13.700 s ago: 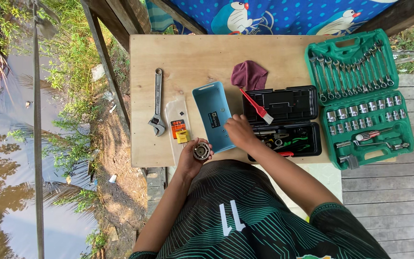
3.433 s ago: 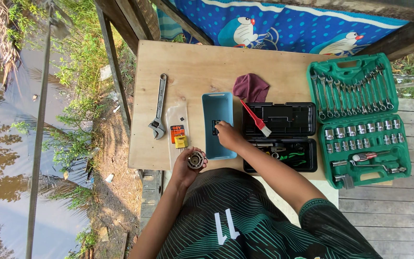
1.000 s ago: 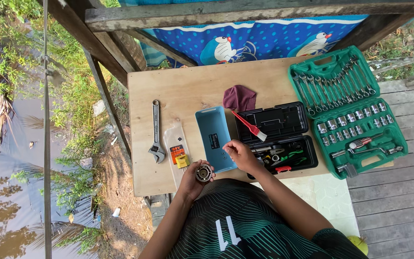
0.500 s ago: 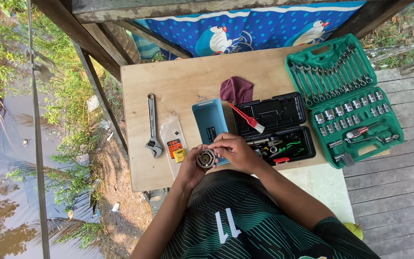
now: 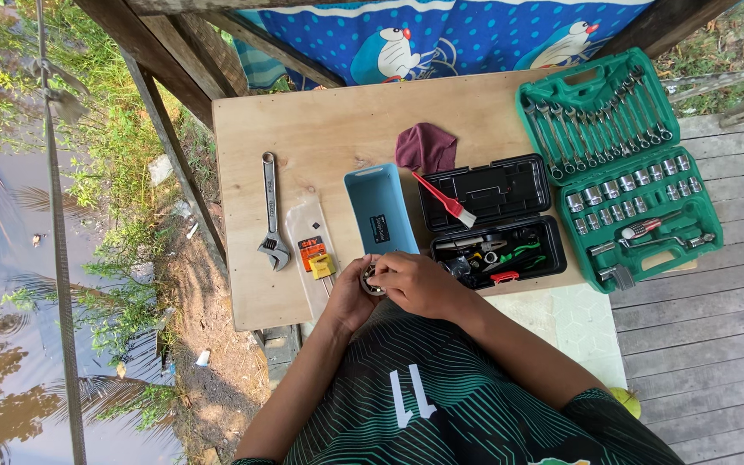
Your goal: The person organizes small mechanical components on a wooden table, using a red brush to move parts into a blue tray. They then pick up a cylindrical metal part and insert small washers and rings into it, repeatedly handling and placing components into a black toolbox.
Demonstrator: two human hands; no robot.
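Bearing (image 5: 373, 280), a small round metal part, sits low in the frame's centre, at the tabletop (image 5: 337, 129) edge, gripped by both closed hands: left hand (image 5: 352, 295), right hand (image 5: 415, 284). If the fingers slip, it may fall to the ground.

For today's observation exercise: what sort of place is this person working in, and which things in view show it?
Probably an outdoor makeshift workbench on a raised wooden deck beside water. A bare plywood table carries an open green socket set and an adjustable wrench; grass and still water lie alongside.

Tray (image 5: 381, 209) between wrench (image 5: 271, 211) — left — and toolbox (image 5: 492, 220).
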